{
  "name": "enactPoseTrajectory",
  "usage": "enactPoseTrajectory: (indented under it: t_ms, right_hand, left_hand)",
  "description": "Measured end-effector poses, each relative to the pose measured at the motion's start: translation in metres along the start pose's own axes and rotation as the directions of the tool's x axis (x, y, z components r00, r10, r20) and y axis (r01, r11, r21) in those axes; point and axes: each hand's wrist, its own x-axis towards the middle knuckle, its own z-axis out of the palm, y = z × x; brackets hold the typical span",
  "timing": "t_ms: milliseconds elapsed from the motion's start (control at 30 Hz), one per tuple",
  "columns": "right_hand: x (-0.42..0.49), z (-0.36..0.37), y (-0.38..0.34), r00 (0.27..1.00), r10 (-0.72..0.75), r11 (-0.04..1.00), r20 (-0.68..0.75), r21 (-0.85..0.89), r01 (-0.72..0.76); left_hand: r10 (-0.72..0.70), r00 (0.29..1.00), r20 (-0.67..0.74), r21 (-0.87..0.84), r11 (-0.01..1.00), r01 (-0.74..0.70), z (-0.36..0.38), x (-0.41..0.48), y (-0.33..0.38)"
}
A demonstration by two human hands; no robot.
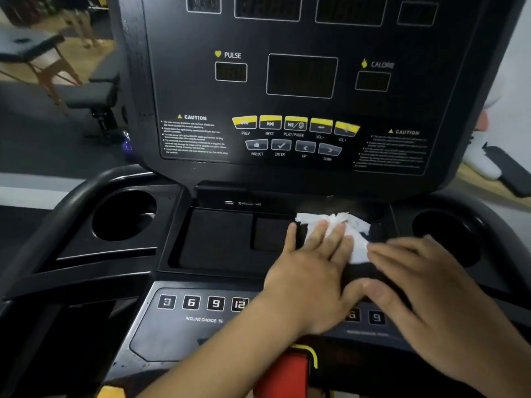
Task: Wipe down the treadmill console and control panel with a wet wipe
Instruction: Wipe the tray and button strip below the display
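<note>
**Wipe pinned at the tray's right end, bare tray to the left**

The crumpled wet wipe [344,231] lies in the console's recessed tray [215,239], right of centre. The left hand [310,268] presses it flat, fingers spread, no clenched grip. The right hand [425,288], blurred, rests open touching its right edge. The unwiped tray stretches leftward; the button panel [293,136] stands above.

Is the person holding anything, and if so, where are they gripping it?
No grip: the left hand presses the white wipe flat on the tray, fingers on its near part.
</note>
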Motion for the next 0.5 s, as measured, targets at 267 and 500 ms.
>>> enactPoseTrajectory:
  t_ms: [267,500]
  right_hand:
    - [-0.003,0.003,-0.010,0.999,0.003,0.984,-0.038,0.181,0.004]
    - [0.017,0.016,-0.010,0.990,0.007,0.975,0.138,0.218,-0.037]
  left_hand:
    - [-0.041,0.999,-0.018,0.082,0.996,0.042,0.000,-0.023,0.000]
    - [0.077,0.993,-0.093,-0.068,0.994,-0.084,0.007,-0.011,0.001]
